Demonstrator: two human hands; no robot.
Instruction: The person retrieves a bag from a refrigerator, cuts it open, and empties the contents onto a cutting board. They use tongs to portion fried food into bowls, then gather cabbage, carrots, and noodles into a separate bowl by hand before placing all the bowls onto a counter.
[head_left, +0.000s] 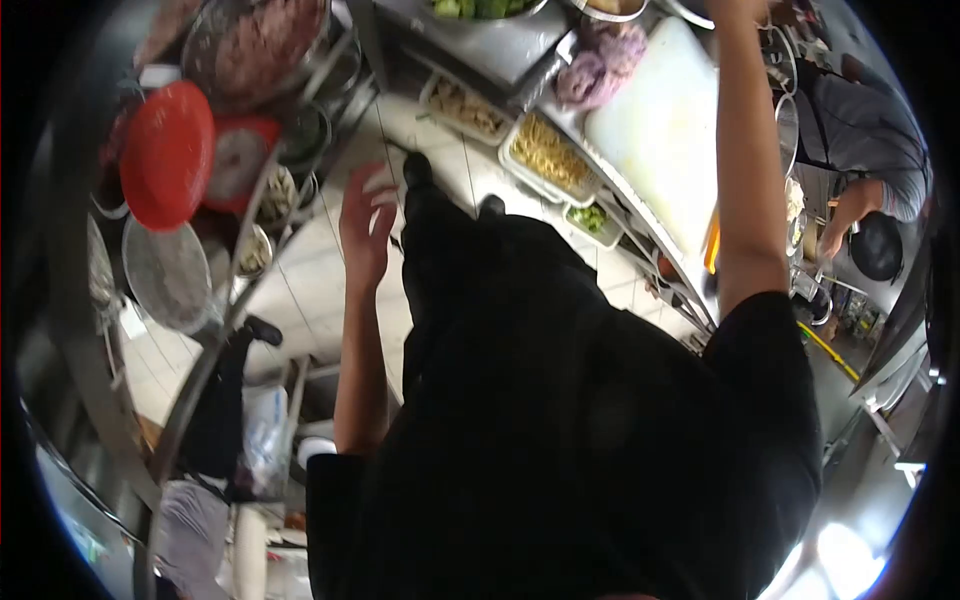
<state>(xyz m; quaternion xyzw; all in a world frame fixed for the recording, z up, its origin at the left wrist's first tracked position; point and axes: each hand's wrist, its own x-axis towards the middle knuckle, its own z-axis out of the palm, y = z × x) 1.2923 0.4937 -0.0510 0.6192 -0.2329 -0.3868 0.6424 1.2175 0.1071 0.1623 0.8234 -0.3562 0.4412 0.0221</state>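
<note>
My left hand [366, 215] hangs over the tiled floor with its fingers apart and nothing in them, slightly blurred. My right arm reaches across the white cutting board [650, 140]. Of my right hand [738, 9] only a part shows at the top edge; its fingers are cut off from view. A crumpled purple cloth [603, 65] lies at the board's far left corner. Partly hidden by my right arm is an orange strip-like thing [712, 245] on the board's edge.
Below the counter stand trays of pale chunks [468, 108], yellow shreds [545, 155] and greens [594, 217]. At left, a red plastic basin [168, 160] stands by a bowl of pink meat [262, 45]. Two people work nearby, one beside a dark wok [878, 247].
</note>
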